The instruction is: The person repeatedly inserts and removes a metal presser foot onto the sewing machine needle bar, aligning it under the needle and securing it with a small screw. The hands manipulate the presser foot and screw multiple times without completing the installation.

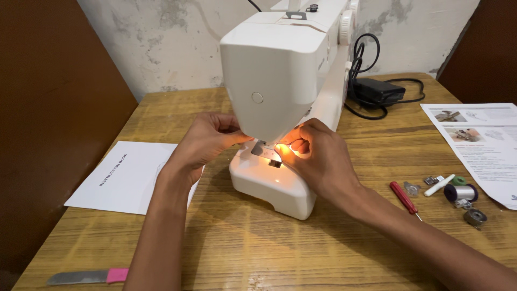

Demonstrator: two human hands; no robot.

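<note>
Both hands meet under the head of a white sewing machine (280, 70) that stands on a wooden table (226, 237), its long axis running from the near end away toward the wall. Starting at the left: a knife with a pink handle (89, 277) lies at the table's near edge, and a white booklet (126, 175) lies just beside the left forearm. The left hand (202, 143) comes in from the left side of the machine, its fingertips pressed up against the lower edge of the head, just left of the lit needle area (272, 151); whether they pinch anything there is hidden by the housing. The needle area sits between the two hands, over the machine's bed, glowing orange from the lamp. The right hand (318, 156) closes in from the right, thumb and forefinger drawn narrow right at the glow, touching or nearly touching the parts there; what they hold, if anything, is too small to tell. It seems the nearer hand to the needle. Farther right, well apart, lie a red screwdriver (404, 198), a dark thread spool (462, 192), small metal parts (475, 217) and a printed sheet (479, 143).
</note>
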